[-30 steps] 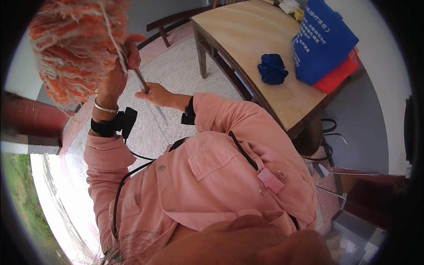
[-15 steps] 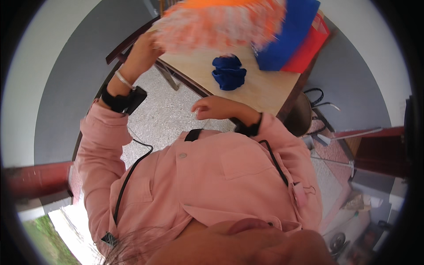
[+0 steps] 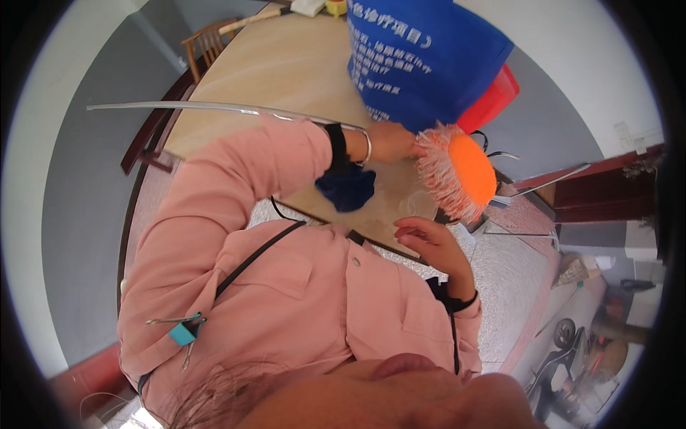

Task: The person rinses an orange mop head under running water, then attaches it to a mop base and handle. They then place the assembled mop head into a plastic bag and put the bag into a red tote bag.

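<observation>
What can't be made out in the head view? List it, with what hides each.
In the head view:
Left hand: grip on the mop partly hidden by the hand's own back.
Blue cloth: partly behind the left wrist.
Blue bag: top cut off by the picture's upper edge.
Red bag: largely behind the blue bag.

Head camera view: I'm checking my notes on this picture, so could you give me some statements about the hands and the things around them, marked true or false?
1. The left hand holds the orange-and-white fringed mop close to its head. True.
2. The right hand also grips the mop. False: that hand holds nothing.
3. The dark blue crumpled cloth lies on the floor. False: it lies on the tan-topped table.
4. A bright red item shows past the edge of the large blue printed bag. True.
5. The mop's thin pale pole reaches toward the picture's left side. True.
</observation>
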Demonstrator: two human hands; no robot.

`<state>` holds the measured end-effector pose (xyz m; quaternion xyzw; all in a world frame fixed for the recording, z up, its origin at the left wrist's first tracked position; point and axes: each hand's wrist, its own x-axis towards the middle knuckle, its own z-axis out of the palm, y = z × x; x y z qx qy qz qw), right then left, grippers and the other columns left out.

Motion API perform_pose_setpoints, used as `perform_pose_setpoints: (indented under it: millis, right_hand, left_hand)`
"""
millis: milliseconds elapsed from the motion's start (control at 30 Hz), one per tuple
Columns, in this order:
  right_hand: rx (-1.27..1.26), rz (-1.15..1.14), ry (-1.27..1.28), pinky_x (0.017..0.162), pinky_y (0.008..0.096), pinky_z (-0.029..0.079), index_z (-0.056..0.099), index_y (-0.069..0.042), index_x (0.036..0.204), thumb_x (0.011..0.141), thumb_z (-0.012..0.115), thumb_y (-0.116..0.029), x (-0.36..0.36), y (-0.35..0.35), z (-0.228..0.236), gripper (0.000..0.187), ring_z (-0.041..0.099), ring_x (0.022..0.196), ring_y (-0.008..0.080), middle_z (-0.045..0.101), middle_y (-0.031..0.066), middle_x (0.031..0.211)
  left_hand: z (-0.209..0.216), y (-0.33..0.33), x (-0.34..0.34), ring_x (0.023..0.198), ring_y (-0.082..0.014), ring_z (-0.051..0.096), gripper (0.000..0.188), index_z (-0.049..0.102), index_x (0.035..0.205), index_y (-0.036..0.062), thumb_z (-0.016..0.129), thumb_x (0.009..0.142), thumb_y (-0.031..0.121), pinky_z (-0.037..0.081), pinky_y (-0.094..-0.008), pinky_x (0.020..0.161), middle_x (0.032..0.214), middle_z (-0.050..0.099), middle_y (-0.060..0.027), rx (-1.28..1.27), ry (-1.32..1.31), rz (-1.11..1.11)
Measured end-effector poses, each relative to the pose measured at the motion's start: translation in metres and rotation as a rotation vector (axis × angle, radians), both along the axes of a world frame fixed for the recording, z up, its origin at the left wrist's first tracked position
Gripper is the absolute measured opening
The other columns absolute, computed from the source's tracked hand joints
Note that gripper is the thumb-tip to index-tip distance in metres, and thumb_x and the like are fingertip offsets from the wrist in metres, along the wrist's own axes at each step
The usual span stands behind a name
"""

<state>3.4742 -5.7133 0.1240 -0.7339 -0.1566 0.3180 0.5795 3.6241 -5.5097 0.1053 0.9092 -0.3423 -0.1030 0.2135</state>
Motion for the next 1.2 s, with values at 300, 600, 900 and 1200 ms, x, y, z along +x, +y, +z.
perform_pose_setpoints:
  millis: [300, 600, 900, 1200]
  right_hand:
    - [-0.598, -0.694, -1.654, 0.077, 0.035, 0.049, 0.057, -0.005, 0.115, 0.072, 0.076, -0.014, 0.137, 0.055, 0.148, 0.048, 0.062, 0.085, 0.0271, 0.064, 0.0116, 0.097]
    - [-0.591, -0.266, -1.355, 0.071, 0.0365, 0.046, 0.063, -0.009, 0.101, 0.069, 0.072, -0.006, 0.129, 0.097, 0.11, 0.033, 0.056, 0.08, 0.0297, 0.058, 0.0093, 0.085]
    - [-0.255, 0.059, -1.012, 0.082, 0.0307, 0.046, 0.063, -0.008, 0.107, 0.076, 0.07, -0.011, 0.121, 0.067, 0.109, 0.032, 0.058, 0.095, 0.023, 0.061, 0.007, 0.104]
    - [-0.808, -0.209, -0.902, 0.076, 0.0404, 0.049, 0.065, -0.004, 0.097, 0.075, 0.061, -0.005, 0.192, 0.019, 0.115, 0.023, 0.062, 0.084, 0.0337, 0.066, 0.0149, 0.09]
  left_hand:
    - [-0.052, -0.022, 0.065, 0.082, -0.0377, 0.064, 0.049, 0.062, 0.093, 0.0014, 0.047, 0.091, 0.048, 0.05, -0.0447, 0.074, 0.085, 0.066, -0.0208, -0.06, 0.029, -0.176]
    - [-0.097, -0.009, 0.068, 0.09, -0.032, 0.061, 0.026, 0.059, 0.095, 0.0021, 0.061, 0.081, 0.023, 0.048, -0.0417, 0.078, 0.094, 0.062, -0.0192, -0.464, -0.275, -0.226]
    - [0.082, 0.084, 0.027, 0.079, -0.0217, 0.062, 0.022, 0.063, 0.097, 0.0029, 0.063, 0.086, 0.022, 0.048, -0.032, 0.07, 0.084, 0.065, -0.0107, 0.001, 0.437, -0.702]
    - [0.176, 0.03, 0.076, 0.076, -0.0282, 0.061, 0.019, 0.062, 0.101, 0.0075, 0.056, 0.083, 0.007, 0.049, -0.0338, 0.064, 0.082, 0.062, -0.0109, -0.401, -0.767, -0.315]
